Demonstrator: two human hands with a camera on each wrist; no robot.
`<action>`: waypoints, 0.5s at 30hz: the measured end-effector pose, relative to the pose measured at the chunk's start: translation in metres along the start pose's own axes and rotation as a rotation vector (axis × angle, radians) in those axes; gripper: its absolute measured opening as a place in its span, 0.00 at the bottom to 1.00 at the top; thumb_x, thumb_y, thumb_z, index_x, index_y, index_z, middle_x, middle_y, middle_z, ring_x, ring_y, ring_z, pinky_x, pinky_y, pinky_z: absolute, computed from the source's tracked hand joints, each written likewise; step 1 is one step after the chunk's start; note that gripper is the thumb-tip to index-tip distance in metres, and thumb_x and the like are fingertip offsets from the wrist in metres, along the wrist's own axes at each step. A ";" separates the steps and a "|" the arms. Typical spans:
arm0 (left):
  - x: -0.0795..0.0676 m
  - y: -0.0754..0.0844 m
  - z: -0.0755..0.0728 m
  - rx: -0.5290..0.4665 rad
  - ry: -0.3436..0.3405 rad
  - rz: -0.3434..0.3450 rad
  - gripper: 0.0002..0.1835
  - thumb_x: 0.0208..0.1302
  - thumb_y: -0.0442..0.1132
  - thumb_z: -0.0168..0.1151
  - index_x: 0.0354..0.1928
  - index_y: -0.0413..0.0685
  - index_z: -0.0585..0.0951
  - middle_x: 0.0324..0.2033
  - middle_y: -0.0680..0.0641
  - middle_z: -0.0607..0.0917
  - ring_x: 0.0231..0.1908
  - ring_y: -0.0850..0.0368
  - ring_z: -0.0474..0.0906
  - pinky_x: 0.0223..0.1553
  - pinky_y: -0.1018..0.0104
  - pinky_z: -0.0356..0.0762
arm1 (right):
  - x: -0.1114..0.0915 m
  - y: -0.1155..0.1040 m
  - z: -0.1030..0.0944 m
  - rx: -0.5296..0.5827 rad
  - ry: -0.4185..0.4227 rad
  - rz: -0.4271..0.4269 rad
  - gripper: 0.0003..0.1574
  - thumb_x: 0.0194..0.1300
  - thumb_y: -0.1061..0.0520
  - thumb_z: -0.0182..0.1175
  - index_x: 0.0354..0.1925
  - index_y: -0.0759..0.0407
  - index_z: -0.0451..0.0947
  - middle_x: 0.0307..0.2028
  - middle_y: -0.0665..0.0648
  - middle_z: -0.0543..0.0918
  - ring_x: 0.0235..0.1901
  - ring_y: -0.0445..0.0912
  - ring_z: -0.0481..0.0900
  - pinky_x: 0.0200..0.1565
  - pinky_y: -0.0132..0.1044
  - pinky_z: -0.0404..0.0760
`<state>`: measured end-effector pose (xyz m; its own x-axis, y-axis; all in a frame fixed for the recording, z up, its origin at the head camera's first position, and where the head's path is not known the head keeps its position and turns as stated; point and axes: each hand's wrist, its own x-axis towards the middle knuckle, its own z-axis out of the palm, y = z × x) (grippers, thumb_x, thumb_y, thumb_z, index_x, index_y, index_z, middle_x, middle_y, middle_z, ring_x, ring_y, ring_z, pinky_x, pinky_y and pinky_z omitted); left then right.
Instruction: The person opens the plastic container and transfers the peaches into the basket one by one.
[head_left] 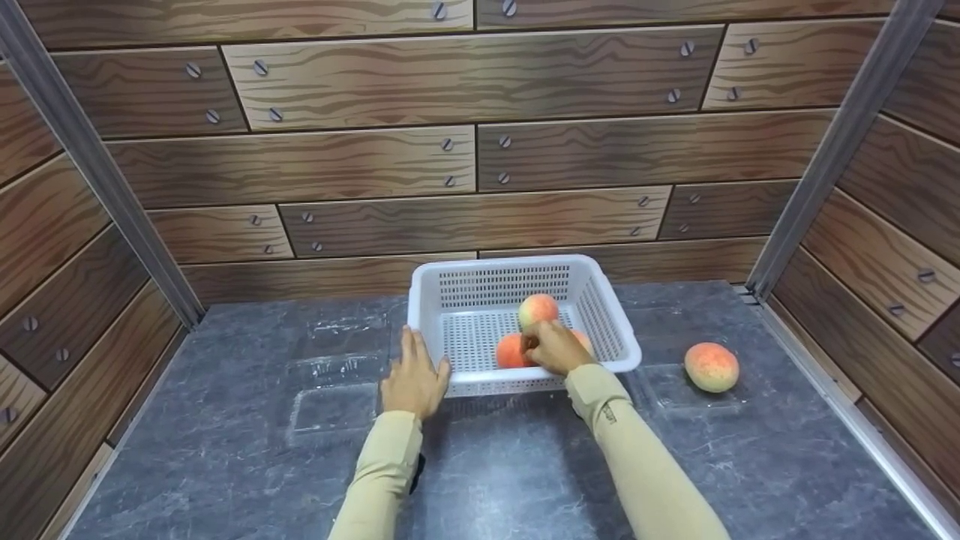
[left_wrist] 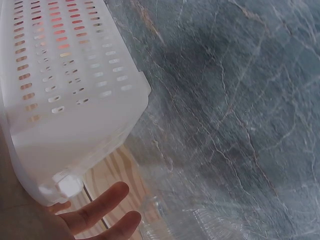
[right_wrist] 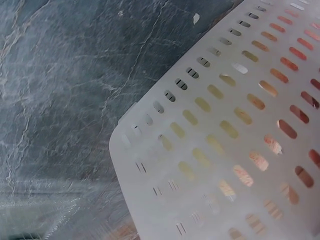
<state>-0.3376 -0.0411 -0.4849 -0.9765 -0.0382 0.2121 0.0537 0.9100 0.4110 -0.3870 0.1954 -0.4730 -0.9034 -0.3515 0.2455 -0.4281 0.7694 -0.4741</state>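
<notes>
A white slotted plastic basket point(head_left: 491, 373) stands against the back wall, with several red-and-yellow peaches inside. One peach point(head_left: 538, 309) lies toward the basket's rear. My right hand point(head_left: 556, 348) reaches over the front rim, its fingers bent at the right side of a red peach point(head_left: 512, 351); I cannot tell if they grip it. Another peach point(head_left: 583, 342) is mostly hidden behind that hand. My left hand point(head_left: 415, 379) lies along the basket's front left corner, fingers extended. In the left wrist view, its spread fingers point(left_wrist: 100, 207) show beside the basket wall point(left_wrist: 75, 135), holding nothing.
A single peach point(head_left: 712, 367) sits at the right, by a clear plastic tray point(head_left: 679, 390). More clear plastic trays point(head_left: 334, 409) lie left of the basket on the dark marbled table point(head_left: 225, 450). Wood-patterned walls point(head_left: 480, 75) enclose the back and sides.
</notes>
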 end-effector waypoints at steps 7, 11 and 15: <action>0.000 -0.001 0.001 0.016 0.014 0.006 0.37 0.63 0.56 0.42 0.68 0.38 0.55 0.68 0.41 0.51 0.47 0.34 0.72 0.39 0.42 0.73 | -0.001 -0.003 -0.002 -0.041 -0.041 0.051 0.05 0.50 0.63 0.61 0.29 0.55 0.81 0.28 0.50 0.80 0.31 0.46 0.76 0.37 0.42 0.75; -0.001 -0.001 0.001 0.023 0.022 0.012 0.37 0.63 0.56 0.43 0.67 0.38 0.56 0.68 0.42 0.52 0.45 0.35 0.73 0.37 0.42 0.74 | -0.001 -0.003 -0.002 -0.077 -0.062 0.090 0.12 0.53 0.60 0.61 0.38 0.55 0.83 0.36 0.54 0.82 0.37 0.49 0.77 0.41 0.45 0.75; 0.000 -0.001 0.002 0.018 0.020 0.008 0.37 0.63 0.55 0.44 0.67 0.39 0.56 0.68 0.42 0.52 0.46 0.35 0.73 0.38 0.42 0.74 | -0.001 -0.003 -0.001 -0.084 -0.088 0.125 0.18 0.54 0.58 0.60 0.46 0.55 0.81 0.46 0.56 0.81 0.45 0.51 0.76 0.46 0.47 0.73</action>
<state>-0.3379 -0.0413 -0.4870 -0.9716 -0.0392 0.2332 0.0573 0.9178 0.3929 -0.3851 0.1943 -0.4711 -0.9496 -0.2926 0.1120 -0.3120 0.8506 -0.4232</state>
